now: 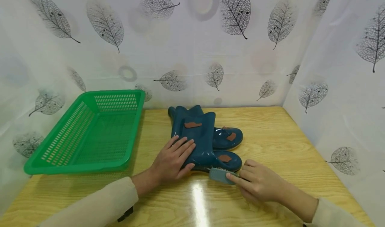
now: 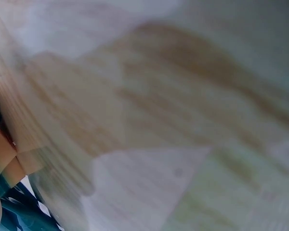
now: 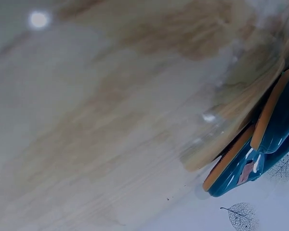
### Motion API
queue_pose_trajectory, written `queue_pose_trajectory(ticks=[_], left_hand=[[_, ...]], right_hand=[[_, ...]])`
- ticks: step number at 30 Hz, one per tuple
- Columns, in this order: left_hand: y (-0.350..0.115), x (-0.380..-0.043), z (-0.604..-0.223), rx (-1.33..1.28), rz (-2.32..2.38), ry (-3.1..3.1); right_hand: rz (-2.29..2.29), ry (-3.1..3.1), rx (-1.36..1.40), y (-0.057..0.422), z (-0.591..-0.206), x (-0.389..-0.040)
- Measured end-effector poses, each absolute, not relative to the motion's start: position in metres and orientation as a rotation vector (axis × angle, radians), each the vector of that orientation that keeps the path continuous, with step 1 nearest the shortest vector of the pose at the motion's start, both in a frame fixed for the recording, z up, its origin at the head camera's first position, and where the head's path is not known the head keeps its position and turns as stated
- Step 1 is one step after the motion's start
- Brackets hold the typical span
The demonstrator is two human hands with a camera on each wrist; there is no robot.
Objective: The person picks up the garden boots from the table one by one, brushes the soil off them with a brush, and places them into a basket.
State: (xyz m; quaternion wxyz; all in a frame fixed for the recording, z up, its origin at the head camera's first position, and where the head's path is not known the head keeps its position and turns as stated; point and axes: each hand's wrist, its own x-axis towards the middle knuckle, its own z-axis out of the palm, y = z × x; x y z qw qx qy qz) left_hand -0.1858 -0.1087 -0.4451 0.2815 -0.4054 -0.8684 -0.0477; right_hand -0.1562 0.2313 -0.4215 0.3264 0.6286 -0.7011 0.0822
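I think, watching from far, that the glossy blue boots [image 1: 206, 138] lying on the wood-grain desk [image 1: 270, 130] could slide if the brush [image 1: 221, 176], which the right hand [image 1: 260, 181] grasps in its fingers, pushes harder than the left hand [image 1: 172, 159] (fingers straight, merely resting there) steadies, with leaf-printed white sheeting [image 1: 192, 46] hanging behind.

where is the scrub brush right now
In the head view, the scrub brush is just right of centre in the lower half, held in the right hand, its bristles facing the sole edge of the nearer rain boot.
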Motion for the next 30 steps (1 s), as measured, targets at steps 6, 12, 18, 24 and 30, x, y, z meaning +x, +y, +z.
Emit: queue_pose_trajectory(ticks=[6,12,18,24,30], left_hand=[[-0.109,-0.186,-0.444,-1.077,-0.124,-2.342],[-0.110,-0.186,-0.444,-1.084,-0.119,-2.350],[-0.108,-0.185,-0.445,-1.086,-0.125,-2.343],[-0.109,-0.185,-0.444,-1.081,-0.122,-2.350],[-0.108,-0.185,-0.445,-1.085,-0.116,-2.351]], right_hand=[[0.212,-1.844,1.672,0.235,-0.422,-0.157],[0.274,-1.764,1.720,0.230,-0.420,-0.159],[0.306,-1.726,1.728,0.224,-0.418,-0.158],[0.326,-1.692,1.721,0.220,-0.414,-0.158],[0.298,-1.742,1.692,0.220,-0.419,-0.157]])
